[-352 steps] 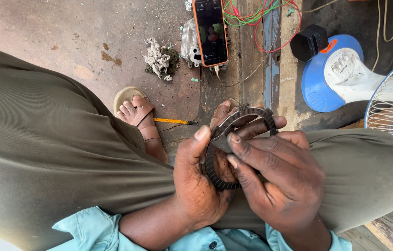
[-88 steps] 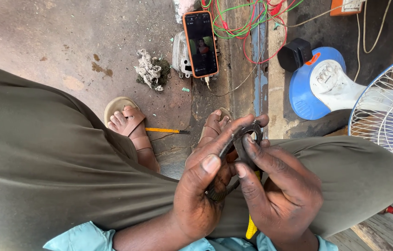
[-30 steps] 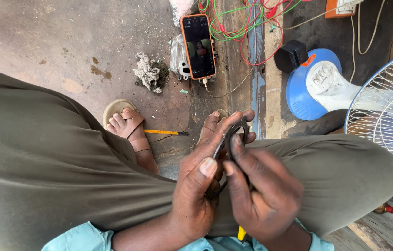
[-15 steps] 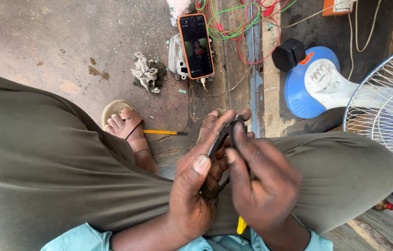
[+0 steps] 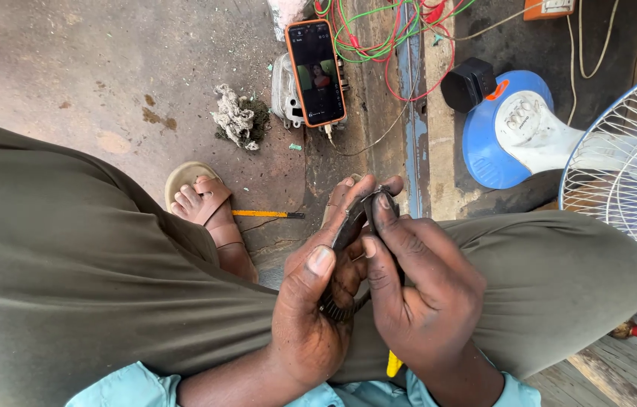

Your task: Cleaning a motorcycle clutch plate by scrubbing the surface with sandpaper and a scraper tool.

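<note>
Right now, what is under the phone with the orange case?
The phone leans on a grey metal part standing on the concrete floor. A thin cable runs from beneath its lower end. The rest of that part is covered by the phone.

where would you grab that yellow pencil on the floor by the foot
Grip the yellow pencil at mid-shaft, coming from above with fingers across it. It lies flat on the concrete, pointing sideways, and its left end sits close to the sandalled foot, so the middle is probably freest.

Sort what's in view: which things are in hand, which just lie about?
In hand: dark toothed ring, held on edge by left hand and right hand.

Lying about: phone, rag clump, yellow-handled tool, coloured wires, fan base, fan guard.
</note>
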